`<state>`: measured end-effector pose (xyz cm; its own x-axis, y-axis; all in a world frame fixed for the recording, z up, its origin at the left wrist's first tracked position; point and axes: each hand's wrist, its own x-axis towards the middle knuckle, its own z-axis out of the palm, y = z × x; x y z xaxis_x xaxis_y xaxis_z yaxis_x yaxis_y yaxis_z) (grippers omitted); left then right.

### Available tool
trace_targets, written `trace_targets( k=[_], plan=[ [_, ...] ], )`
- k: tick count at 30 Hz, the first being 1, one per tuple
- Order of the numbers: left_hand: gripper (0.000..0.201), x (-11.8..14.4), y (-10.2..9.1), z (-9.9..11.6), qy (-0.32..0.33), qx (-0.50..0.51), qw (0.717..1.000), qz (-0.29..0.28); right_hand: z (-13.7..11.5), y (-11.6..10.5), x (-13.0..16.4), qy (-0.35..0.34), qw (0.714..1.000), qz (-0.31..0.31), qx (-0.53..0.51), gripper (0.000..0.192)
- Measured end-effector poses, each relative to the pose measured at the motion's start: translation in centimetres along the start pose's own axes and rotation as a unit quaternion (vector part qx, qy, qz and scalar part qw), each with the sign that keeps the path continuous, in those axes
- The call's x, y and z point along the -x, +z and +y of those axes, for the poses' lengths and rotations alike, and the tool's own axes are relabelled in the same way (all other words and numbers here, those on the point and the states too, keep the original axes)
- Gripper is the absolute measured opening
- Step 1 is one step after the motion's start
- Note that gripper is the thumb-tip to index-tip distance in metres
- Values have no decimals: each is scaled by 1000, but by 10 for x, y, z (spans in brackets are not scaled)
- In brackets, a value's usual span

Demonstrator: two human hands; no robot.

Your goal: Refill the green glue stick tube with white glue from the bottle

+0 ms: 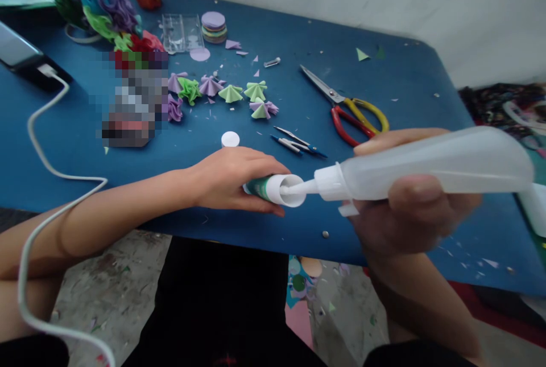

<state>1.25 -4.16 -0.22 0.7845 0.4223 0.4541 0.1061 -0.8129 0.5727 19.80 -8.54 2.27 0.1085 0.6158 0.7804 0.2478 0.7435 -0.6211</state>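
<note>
My left hand (232, 176) is wrapped round a small green and white tube-like container (286, 190), its round opening turned to the right. In my right hand (420, 213) is a translucent white squeeze bottle (443, 162), tilted nearly level. The bottle's thin nozzle reaches into the mouth of the container, where some white stuff shows. Just behind my left hand lies a round white cap (230, 139). Tweezers (294, 142) with blue ends rest beyond the container. Scissors (341, 99) with red and yellow handles lie open behind my right hand.
Folded purple and green paper pieces (230, 94) lie mid-table near a stack of paper discs (214, 27) and a clear plastic tray (181, 32). Crumpled paper flowers (111, 11) stand at back left. A white cable (40, 122) crosses my left arm. Paper scraps dot the blue table (264, 31).
</note>
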Motion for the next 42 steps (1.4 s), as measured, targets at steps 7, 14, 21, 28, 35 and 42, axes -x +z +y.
trace_targets(
  k=[7,14,21,28,35,42],
  plan=[
    [34,0,1,-2,9,-7,1000,23,-2,-1,-3,-19,1000,-11,-2,15],
    [33,0,-1,-2,17,-15,1000,17,-6,-8,-4,-14,996,57,73,27],
    [32,0,0,2,-17,-24,1000,-2,-7,-6,-4,-4,999,47,18,24],
    [33,1,0,2,-14,-30,999,-17,-3,-6,-2,-36,999,-5,11,24],
    [31,2,0,-4,28,-33,999,-18,-3,-10,-3,-41,998,-37,2,23],
    [30,2,-1,-4,60,-28,998,-5,-1,-12,1,12,999,-36,-9,27]
  ],
)
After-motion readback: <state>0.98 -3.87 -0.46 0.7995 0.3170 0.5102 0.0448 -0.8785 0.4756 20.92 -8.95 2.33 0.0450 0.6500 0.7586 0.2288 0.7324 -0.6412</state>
